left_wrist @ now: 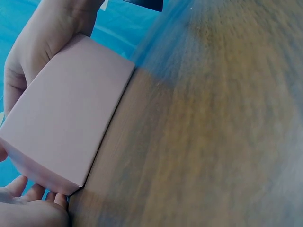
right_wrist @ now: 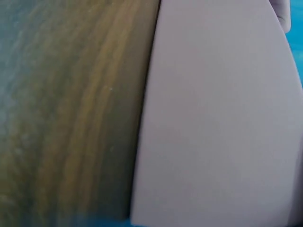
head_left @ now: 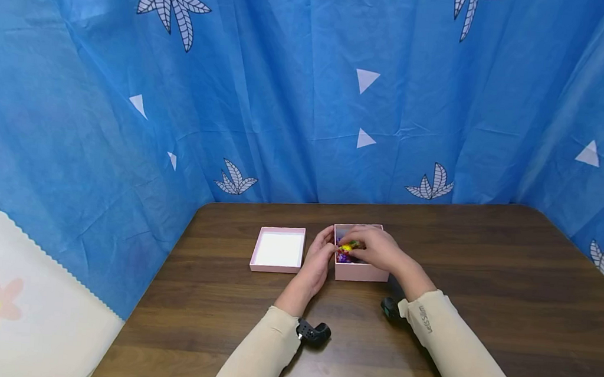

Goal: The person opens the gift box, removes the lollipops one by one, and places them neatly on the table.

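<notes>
A pink box (head_left: 361,273) without its lid stands on the table, with shiny purple-wrapped pieces (head_left: 345,258) inside. My left hand (head_left: 319,260) holds its left wall, the thumb at the rim and the fingers along the outside. In the left wrist view, those fingers (left_wrist: 34,193) touch the box's side near the tabletop. Over the opening, my right hand (head_left: 374,246) reaches in from the right and pinches a small yellow and red wrapped candy (head_left: 347,248). The right hand hides much of the box's inside. The box wall (right_wrist: 218,113) fills most of the right wrist view.
Left of the box lies a shallow pink lid (head_left: 277,250), its white inside facing up. The brown wooden table (head_left: 487,274) extends around both. A blue patterned curtain (head_left: 309,94) hangs behind the table's back edge and along the sides.
</notes>
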The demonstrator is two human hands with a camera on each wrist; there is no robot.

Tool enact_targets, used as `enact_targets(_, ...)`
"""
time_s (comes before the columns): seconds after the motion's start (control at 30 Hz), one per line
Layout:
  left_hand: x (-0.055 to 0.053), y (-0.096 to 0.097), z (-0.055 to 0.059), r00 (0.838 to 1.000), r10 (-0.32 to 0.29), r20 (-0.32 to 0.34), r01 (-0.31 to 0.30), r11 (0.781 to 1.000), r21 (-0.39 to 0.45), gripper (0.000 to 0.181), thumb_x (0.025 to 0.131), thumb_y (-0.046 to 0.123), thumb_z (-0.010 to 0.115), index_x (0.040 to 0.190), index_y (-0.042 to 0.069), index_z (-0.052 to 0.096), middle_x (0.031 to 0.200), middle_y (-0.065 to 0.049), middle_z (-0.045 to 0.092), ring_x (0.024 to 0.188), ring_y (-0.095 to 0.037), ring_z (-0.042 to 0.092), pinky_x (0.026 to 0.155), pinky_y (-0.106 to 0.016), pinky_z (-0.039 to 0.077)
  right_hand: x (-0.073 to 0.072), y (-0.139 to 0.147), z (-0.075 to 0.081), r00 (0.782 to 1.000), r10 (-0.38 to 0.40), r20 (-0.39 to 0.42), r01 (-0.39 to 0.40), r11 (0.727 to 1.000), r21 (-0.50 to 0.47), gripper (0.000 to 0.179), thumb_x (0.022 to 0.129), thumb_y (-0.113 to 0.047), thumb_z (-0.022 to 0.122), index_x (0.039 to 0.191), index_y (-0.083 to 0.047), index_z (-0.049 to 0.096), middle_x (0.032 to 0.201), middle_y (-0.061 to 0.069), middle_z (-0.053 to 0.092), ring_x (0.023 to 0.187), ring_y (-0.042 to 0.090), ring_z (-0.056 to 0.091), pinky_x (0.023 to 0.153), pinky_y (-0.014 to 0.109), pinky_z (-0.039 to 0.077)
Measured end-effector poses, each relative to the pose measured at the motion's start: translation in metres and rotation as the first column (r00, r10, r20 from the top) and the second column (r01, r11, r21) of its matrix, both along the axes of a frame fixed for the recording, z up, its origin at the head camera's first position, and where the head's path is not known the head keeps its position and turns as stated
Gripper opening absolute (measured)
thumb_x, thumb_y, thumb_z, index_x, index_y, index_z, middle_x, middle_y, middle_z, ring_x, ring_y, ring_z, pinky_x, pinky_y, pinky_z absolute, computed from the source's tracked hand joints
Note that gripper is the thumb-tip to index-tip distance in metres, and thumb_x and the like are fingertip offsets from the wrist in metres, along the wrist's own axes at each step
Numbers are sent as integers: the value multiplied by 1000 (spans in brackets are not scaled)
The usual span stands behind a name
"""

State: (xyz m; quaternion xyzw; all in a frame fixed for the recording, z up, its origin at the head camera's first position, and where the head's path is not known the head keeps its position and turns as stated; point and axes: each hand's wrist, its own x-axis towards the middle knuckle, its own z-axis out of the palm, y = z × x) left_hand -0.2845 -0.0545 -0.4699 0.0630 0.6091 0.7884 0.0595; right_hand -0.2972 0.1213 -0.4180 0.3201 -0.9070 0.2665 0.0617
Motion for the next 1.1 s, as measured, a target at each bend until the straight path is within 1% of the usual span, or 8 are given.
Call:
enact_targets(0.13,0,2,1,1000,4,-3,-4,1000,8,59,94,4,43,152,3,31,162,-16,29,151,-30,26,126,-48,18,2,2,-1,999,-4,-34,3,999,-33,26,85,-11,77,111,-18,77,117,1,73,114,27,63,102,53,44)
enact_targets(0.2,0,3,2,1000,7,-8,-7,1000,15,60,93,4,43,151,1,30,162,-18,28,150,-30,26,126,-48,19,2,3,-2,999,-10,-48,8,999,-53,27,85,-11,77,111,-17,77,117,1,73,108,25,62,97,49,46)
enact_targets(0.3,-1,5,1,1000,12,-11,-12,1000,16,60,92,3,43,151,0,30,161,-19,29,149,-30,28,125,-48,20,4,5,-5,997,-32,-72,26,997,-75,29,84,-11,78,112,-18,76,117,1,73,101,22,60,88,43,48)
enact_targets(0.43,0,6,0,1000,13,-17,-13,1000,-3,59,93,4,43,150,1,31,159,-19,31,146,-30,31,125,-48,22,6,6,-7,994,-71,-88,61,992,-112,30,84,-11,78,113,-19,76,117,0,72,99,20,58,83,38,52)
enact_targets(0.57,-1,4,1,1000,15,-25,-15,1000,-15,57,93,3,43,149,1,32,158,-18,33,144,-31,33,124,-48,23,6,5,-7,988,-93,-122,76,987,-139,30,84,-12,78,113,-19,77,117,0,72,99,19,57,82,38,53)
enact_targets(0.73,0,4,1,1000,19,-20,-19,1000,-23,57,94,3,43,149,2,32,156,-18,34,142,-30,35,123,-47,25,7,5,-7,975,-117,-190,93,987,-134,30,84,-14,79,113,-19,77,116,-1,73,96,18,57,78,35,52)
enact_targets(0.9,0,3,-1,999,33,-23,-34,999,-18,58,93,2,44,150,1,32,156,-19,34,144,-31,33,124,-48,23,7,6,-7,972,-153,-179,122,977,-173,31,85,-13,78,115,-19,76,116,-1,73,96,18,55,76,35,52)
enact_targets(1.1,2,2,-1,999,34,-11,-34,999,-21,57,94,3,44,150,2,32,159,-19,31,148,-32,27,126,-49,19,9,14,-1,966,-198,-166,146,949,-279,35,86,-8,75,119,-18,74,120,4,71,104,23,57,84,42,54)
